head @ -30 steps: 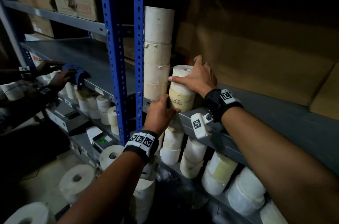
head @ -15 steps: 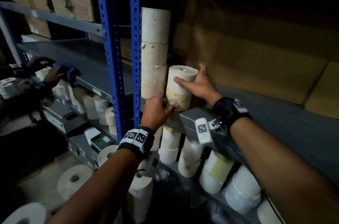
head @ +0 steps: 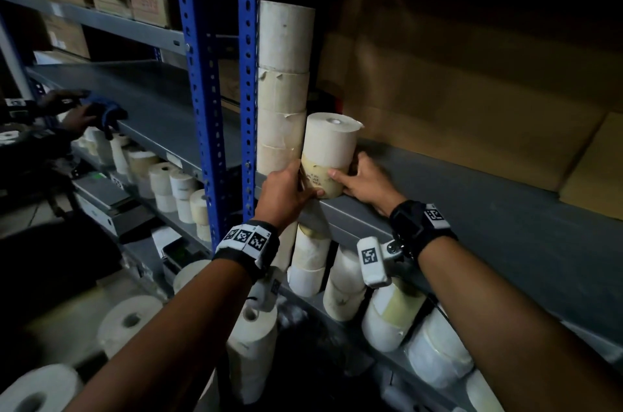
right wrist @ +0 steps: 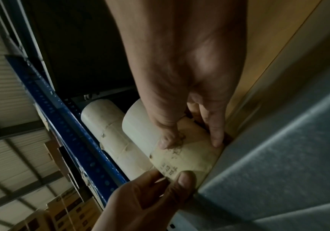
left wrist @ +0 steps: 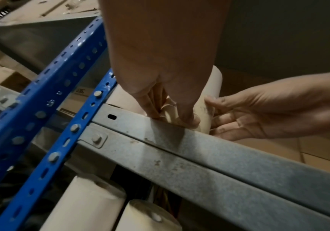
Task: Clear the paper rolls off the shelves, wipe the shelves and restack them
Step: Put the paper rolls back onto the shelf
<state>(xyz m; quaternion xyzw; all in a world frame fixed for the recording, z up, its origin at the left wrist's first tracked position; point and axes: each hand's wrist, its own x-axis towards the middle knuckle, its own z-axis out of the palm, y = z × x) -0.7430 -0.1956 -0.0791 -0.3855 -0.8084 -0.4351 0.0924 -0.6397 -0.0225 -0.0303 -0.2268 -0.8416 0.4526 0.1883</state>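
Observation:
A paper roll (head: 328, 145), white above with a yellowed printed label round its base, stands upright at the front edge of the grey shelf (head: 488, 209). It touches a tall stack of rolls (head: 283, 87) on its left. My left hand (head: 305, 182) grips the roll's base from the left, thumb across the front. My right hand (head: 347, 172) holds the base from the right, thumb in front and fingers behind. The right wrist view shows the roll's label (right wrist: 188, 157) between my right hand (right wrist: 191, 140) and my left hand's thumb. In the left wrist view both hands flank the roll (left wrist: 205, 118).
Blue perforated uprights (head: 202, 74) stand just left of the stack. Many rolls (head: 310, 259) fill the shelf below and more lie on the floor (head: 128, 324). At far left another person's hands hold a blue cloth (head: 108, 114). Cardboard boxes (head: 472, 91) line the shelf's back.
My right hand slid from the roll's top down to its base. My left hand came up and took the base. The roll now stands straight against the stack.

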